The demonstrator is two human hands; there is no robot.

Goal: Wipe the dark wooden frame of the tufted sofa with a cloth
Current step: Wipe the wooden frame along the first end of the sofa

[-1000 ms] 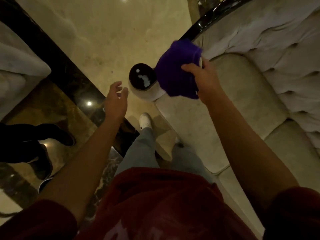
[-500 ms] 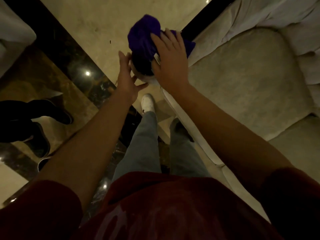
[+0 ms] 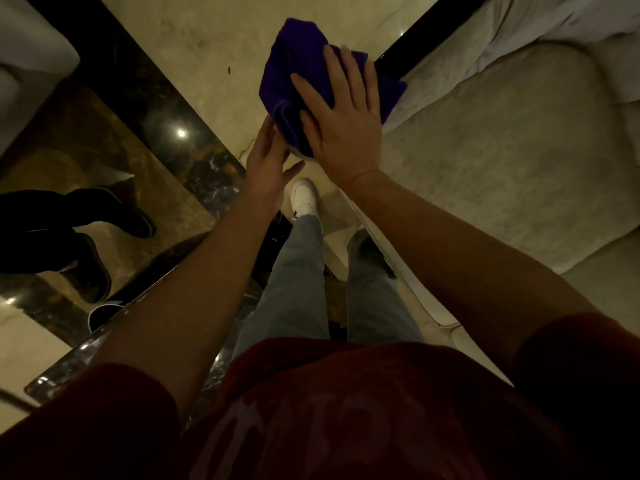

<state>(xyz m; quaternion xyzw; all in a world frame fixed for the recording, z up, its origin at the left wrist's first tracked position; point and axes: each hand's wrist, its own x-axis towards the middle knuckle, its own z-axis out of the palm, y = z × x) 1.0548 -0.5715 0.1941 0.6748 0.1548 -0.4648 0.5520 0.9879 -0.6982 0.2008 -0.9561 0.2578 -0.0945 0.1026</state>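
A purple cloth [image 3: 294, 74] is draped over the rounded front end of the sofa's armrest, hiding the dark knob under it. My right hand [image 3: 343, 116] lies flat on top of the cloth with fingers spread, pressing it down. My left hand [image 3: 268, 161] touches the cloth's lower left edge, fingers extended along the armrest end. The glossy dark wooden frame [image 3: 426, 36] runs up and to the right from under the cloth. The cream sofa seat [image 3: 502, 143] fills the right side.
Another person's dark shoes and trousers [image 3: 86, 233] stand at the left on the marble floor [image 3: 194, 39]. A dark polished stone band [image 3: 156, 109] crosses the floor diagonally. My own legs and white shoe [image 3: 304, 199] are below my hands.
My right hand carried the cloth onto the dark armrest knob and now presses it flat. My left hand rose from mid-air to touch the cloth's edge.
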